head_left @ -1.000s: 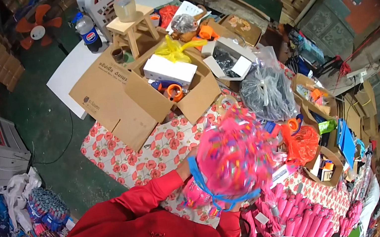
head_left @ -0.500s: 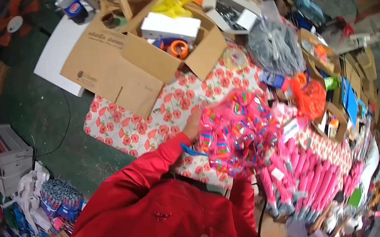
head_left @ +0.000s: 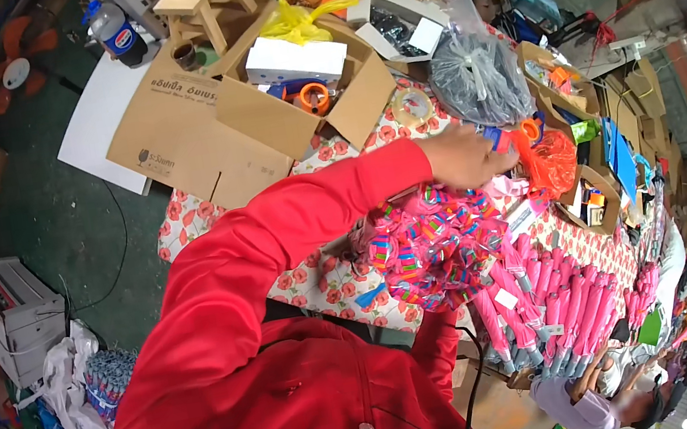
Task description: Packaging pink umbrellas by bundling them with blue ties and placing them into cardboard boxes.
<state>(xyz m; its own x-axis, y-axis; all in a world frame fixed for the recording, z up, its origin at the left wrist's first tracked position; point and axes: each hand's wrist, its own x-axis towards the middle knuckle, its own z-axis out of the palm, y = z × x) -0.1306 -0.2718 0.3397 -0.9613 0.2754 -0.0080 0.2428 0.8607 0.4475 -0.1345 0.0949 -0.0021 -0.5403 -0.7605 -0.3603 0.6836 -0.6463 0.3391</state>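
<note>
My left hand [head_left: 463,158] reaches across the table to the right, its fingers closed around a blue tape dispenser [head_left: 495,137] with an orange ring. The hand covers much of its body. Just below lies a bundle of bright pink items with multicoloured stripes [head_left: 435,245], glossy as if in clear plastic. My right sleeve [head_left: 436,346] runs up under the near side of that bundle, which hides my right hand. A strip of blue [head_left: 371,295] sticks out at the bundle's left. To its right are rows of pink, umbrella-like rolls with grey ends [head_left: 557,297].
A flowered tablecloth [head_left: 333,284] covers the table. Beyond stand an open cardboard box [head_left: 273,122], a clear tape roll [head_left: 412,107] and a bagged grey bundle [head_left: 480,78]. A red plastic bag [head_left: 551,164] lies right of my left hand. Another person [head_left: 575,403] is at lower right.
My left hand has left the pink bundle's left side and crossed over it to the tape dispenser at the right. The bundle stays near my right sleeve. The view has shifted slightly.
</note>
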